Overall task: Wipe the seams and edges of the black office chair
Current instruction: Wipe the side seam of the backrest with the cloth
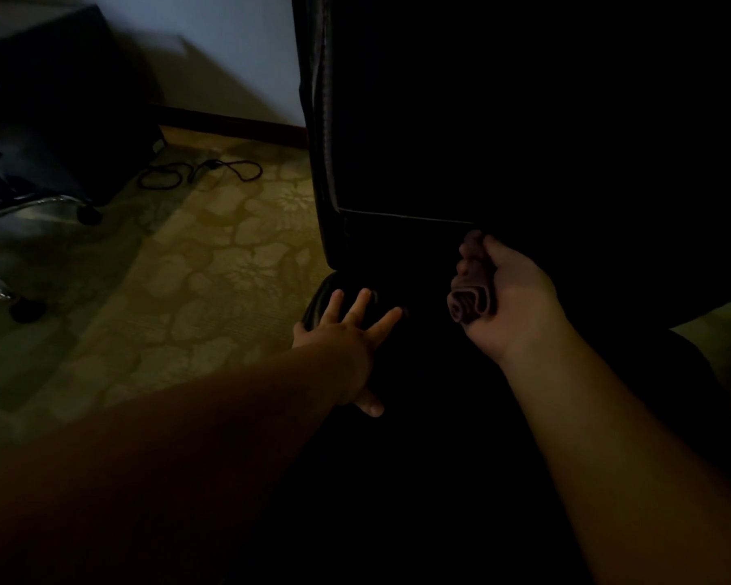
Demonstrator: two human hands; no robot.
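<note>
Your left hand [347, 331] lies flat, fingers spread, on the black leather office chair [503, 120] seat's rounded edge. At two o'clock, your right hand [511, 297] grips a bunched dark cloth [469, 289] below the backrest seam. Patterned carpet [195, 263] lies open at ten o'clock; darkness hides the chair's right side.

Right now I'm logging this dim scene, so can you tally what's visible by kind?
Hands: 2 (left hand, right hand)
Cloth: 1
Black chair: 1
Cable on the carpet: 1
Total: 5
</note>
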